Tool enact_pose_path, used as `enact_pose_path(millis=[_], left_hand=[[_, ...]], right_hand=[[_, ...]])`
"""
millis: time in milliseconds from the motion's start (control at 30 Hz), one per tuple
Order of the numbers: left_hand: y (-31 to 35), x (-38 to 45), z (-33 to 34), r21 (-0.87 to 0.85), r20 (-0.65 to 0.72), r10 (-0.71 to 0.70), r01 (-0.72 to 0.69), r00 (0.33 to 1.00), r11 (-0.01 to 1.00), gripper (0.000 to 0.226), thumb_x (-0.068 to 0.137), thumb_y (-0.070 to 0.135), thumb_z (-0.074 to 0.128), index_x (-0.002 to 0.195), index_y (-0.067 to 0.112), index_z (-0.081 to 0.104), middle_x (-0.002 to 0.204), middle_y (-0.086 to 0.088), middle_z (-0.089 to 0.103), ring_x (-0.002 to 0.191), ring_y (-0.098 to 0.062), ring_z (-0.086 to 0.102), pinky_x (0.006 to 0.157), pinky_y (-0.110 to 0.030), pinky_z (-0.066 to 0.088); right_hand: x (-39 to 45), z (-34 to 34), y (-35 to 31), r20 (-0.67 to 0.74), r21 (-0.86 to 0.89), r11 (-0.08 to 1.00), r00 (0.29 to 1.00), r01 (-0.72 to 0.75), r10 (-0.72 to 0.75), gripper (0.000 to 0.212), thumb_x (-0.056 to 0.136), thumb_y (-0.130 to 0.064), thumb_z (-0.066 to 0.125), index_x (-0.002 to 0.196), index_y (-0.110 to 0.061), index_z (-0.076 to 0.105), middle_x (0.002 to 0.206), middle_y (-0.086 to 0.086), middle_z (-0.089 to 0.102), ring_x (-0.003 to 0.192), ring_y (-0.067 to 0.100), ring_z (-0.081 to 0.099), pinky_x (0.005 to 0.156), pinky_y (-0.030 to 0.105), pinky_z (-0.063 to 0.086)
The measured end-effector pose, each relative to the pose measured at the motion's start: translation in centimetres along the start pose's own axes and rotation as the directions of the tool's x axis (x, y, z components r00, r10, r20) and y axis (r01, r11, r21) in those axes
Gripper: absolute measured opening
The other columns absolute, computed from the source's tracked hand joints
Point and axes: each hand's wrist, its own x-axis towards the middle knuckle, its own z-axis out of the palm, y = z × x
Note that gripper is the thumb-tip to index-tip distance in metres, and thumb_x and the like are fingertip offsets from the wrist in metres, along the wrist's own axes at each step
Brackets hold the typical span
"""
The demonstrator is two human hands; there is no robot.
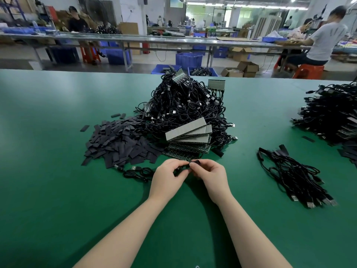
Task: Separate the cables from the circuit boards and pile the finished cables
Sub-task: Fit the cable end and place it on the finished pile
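A broad green work table (58, 190) fills the view. At its centre rises a large tangled heap of black cables with grey circuit boards (185, 111), several boards fanned along its near edge. Left of it spreads a pile of flat dark sleeve pieces (119, 142). To the right lies a smaller bundle of finished black cables (295, 176). Nearest, the left hand (168, 176) and right hand (210, 175) meet with fingers curled, together pinching a small black cable end (196, 163).

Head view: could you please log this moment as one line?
left hand: pinches cable end | right hand: pinches black sleeve | finished cables: piled right
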Motion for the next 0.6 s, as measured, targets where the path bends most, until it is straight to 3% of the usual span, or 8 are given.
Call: enact_pose_path(millis=[167,333,467,600], left_hand=[[-0.23,-0.08,-0.02,-0.01,0.025,-0.102,0.102,0.994,0.995,0.025,0.083,0.024,0.071,0.096,0.044,0.065,0.092,0.027,0.065,0.09,0.012,0.057,0.077,-0.007,0.045],[-0.11,-0.31,0.03,0.032,0.004,-0.079,0.079,0.997,0.996,0.027,0.086,0.031,0.07,0.112,0.036,0.068,0.102,0.02,0.069,0.095,0.002,0.062,0.082,-0.014,0.048],[-0.01,-0.48,0.11,0.13,-0.011,-0.017,0.019,1.0,0.991,0.031,0.092,0.036,0.063,0.122,0.033,0.066,0.117,0.016,0.068,0.102,0.0,0.059,0.08,-0.009,0.04],[0.22,-0.48,0.07,0.157,-0.005,0.033,-0.031,0.999,0.987,0.025,0.093,0.033,0.062,0.117,0.03,0.07,0.111,0.012,0.071,0.097,-0.003,0.062,0.074,-0.001,0.036]], right_hand=[[0.29,-0.04,0.1,-0.056,0.041,0.999,0.998,-0.029,0.031,0.006,0.086,-0.009,0.076,0.089,-0.013,0.073,0.078,0.004,0.076,0.067,0.01,0.07,0.059,0.018,0.053],[0.25,-0.04,0.19,-0.058,0.049,0.999,0.998,-0.018,0.02,0.004,0.088,-0.01,0.074,0.089,-0.011,0.071,0.08,0.005,0.077,0.068,0.009,0.071,0.058,0.017,0.052],[0.31,-0.1,0.3,-0.061,0.085,0.996,0.998,-0.018,0.023,0.003,0.09,-0.009,0.073,0.09,-0.011,0.07,0.081,0.006,0.076,0.07,0.01,0.071,0.059,0.017,0.053],[0.41,-0.3,0.52,-0.06,0.105,0.994,0.998,-0.014,0.02,0.004,0.09,-0.01,0.072,0.093,-0.012,0.07,0.081,0.006,0.077,0.072,0.012,0.072,0.059,0.019,0.053]])
